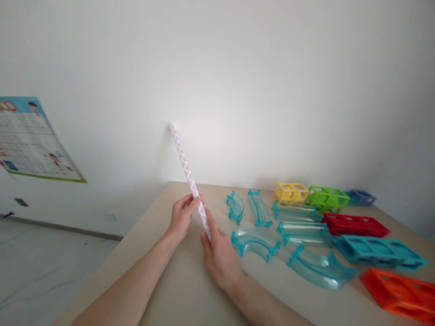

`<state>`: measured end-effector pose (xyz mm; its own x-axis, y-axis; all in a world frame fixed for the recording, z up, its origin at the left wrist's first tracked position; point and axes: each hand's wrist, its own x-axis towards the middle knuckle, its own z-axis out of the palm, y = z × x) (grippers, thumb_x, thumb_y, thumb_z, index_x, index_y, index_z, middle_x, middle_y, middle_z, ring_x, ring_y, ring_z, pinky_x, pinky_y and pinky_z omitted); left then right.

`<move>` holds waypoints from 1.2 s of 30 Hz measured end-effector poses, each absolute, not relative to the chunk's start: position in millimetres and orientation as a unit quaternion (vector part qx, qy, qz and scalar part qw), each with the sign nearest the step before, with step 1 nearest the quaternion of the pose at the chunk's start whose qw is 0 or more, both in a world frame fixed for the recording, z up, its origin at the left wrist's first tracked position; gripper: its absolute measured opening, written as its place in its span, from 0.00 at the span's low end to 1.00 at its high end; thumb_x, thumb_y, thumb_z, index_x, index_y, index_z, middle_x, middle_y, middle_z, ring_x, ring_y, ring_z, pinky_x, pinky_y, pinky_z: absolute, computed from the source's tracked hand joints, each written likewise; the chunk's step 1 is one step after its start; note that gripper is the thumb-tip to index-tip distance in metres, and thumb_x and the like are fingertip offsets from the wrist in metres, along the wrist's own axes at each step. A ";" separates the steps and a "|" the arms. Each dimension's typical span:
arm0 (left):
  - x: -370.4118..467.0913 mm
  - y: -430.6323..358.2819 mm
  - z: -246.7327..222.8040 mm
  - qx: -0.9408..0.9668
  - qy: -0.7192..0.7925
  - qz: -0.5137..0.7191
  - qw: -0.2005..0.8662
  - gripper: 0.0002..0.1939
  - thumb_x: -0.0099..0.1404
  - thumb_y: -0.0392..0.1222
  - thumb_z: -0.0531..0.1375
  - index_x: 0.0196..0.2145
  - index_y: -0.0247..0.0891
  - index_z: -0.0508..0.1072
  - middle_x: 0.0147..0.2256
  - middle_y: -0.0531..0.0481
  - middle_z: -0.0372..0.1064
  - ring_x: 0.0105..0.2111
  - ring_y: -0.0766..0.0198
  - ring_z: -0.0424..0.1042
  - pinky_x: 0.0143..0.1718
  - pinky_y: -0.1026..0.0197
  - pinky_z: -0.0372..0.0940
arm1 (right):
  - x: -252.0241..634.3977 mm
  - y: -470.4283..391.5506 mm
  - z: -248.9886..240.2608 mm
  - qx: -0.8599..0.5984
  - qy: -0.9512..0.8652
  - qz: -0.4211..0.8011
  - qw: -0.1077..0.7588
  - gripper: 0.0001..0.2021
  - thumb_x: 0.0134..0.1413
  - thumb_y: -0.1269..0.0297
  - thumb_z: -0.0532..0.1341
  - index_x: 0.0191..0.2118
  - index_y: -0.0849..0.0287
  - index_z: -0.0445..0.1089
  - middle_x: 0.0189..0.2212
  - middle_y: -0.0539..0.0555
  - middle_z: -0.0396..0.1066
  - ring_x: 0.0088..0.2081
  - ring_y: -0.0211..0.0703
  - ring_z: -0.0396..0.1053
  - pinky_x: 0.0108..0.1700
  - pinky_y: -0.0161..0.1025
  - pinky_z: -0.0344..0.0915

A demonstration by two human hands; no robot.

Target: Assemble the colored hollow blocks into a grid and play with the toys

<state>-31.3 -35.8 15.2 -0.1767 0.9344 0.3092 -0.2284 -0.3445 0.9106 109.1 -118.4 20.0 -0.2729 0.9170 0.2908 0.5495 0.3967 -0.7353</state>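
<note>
A long, straight snake twist puzzle [185,165], lilac with a white zigzag along it, slants up and to the left over the table. Its far tip is close to the wall; whether the two touch I cannot tell. My left hand [181,216] is closed on its lower part, thumb on top and fingers around the far side. Below that, my right hand [222,260] grips the near end between thumb and fingers. Right of my right hand lies a curved clear-blue track piece [256,237], apart from it.
More clear-blue track pieces [260,208] lie on the beige table [176,290]. To the right are yellow [291,194], green [328,198], dark blue [362,198], red [355,225], teal [384,250] and orange [403,292] block frames. A poster [37,140] hangs on the left wall.
</note>
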 end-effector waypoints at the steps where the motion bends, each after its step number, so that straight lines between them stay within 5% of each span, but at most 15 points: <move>1: -32.0 -36.2 15.5 0.475 0.367 0.669 0.439 0.15 0.55 0.47 0.66 0.36 0.33 0.78 0.28 0.49 0.73 0.30 0.65 0.69 0.34 0.64 0.61 | 109.1 -118.4 19.3 -0.477 -0.754 0.265 0.366 0.27 0.64 0.67 0.48 0.67 0.58 0.45 0.41 0.61 0.75 0.34 0.48 0.73 0.36 0.39 0.64; 8: -35.5 -38.9 18.8 0.505 0.371 0.660 0.414 0.16 0.55 0.48 0.66 0.38 0.33 0.77 0.30 0.48 0.74 0.31 0.63 0.69 0.35 0.63 0.61 | 109.3 -116.9 15.5 -0.452 -0.734 0.313 0.399 0.27 0.62 0.67 0.48 0.66 0.59 0.49 0.31 0.56 0.73 0.29 0.46 0.69 0.34 0.40 0.63; 15: -36.0 -46.0 26.8 0.597 0.383 0.588 0.388 0.18 0.56 0.50 0.65 0.37 0.33 0.77 0.31 0.48 0.73 0.32 0.61 0.70 0.34 0.63 0.63 | 107.2 -113.5 9.9 -0.411 -0.666 0.403 0.474 0.25 0.60 0.64 0.52 0.63 0.54 0.56 0.51 0.57 0.68 0.51 0.49 0.66 0.52 0.46 0.62; 18: -35.0 -46.9 26.1 0.623 0.369 0.573 0.384 0.20 0.56 0.53 0.64 0.38 0.33 0.76 0.33 0.46 0.73 0.32 0.61 0.70 0.33 0.64 0.62 | 104.6 -112.4 9.9 -0.403 -0.598 0.508 0.471 0.24 0.59 0.61 0.53 0.62 0.52 0.58 0.34 0.52 0.71 0.33 0.43 0.70 0.34 0.39 0.67; 21: -35.1 -44.8 21.6 0.627 0.352 0.570 0.398 0.21 0.58 0.53 0.63 0.40 0.33 0.76 0.34 0.46 0.73 0.31 0.61 0.69 0.32 0.64 0.61 | 103.3 -112.7 12.2 -0.402 -0.516 0.623 0.429 0.26 0.59 0.57 0.53 0.63 0.49 0.53 0.17 0.42 0.56 0.14 0.33 0.52 0.16 0.30 0.51; 26: -39.8 -39.8 14.6 0.623 0.337 0.567 0.420 0.21 0.60 0.51 0.62 0.45 0.33 0.75 0.35 0.46 0.73 0.34 0.60 0.69 0.33 0.63 0.60 | 104.8 -116.1 21.5 -0.365 -0.437 0.720 0.396 0.27 0.55 0.57 0.55 0.61 0.46 0.52 0.17 0.39 0.53 0.12 0.29 0.42 0.12 0.26 0.38; 36: -40.6 -39.3 12.3 0.623 0.336 0.549 0.444 0.21 0.60 0.55 0.61 0.36 0.31 0.77 0.30 0.45 0.71 0.29 0.62 0.66 0.32 0.62 0.59 | 108.1 -115.1 23.5 -0.267 -0.333 0.823 0.376 0.16 0.52 0.56 0.59 0.45 0.50 0.57 0.15 0.37 0.53 0.12 0.28 0.39 0.12 0.24 0.36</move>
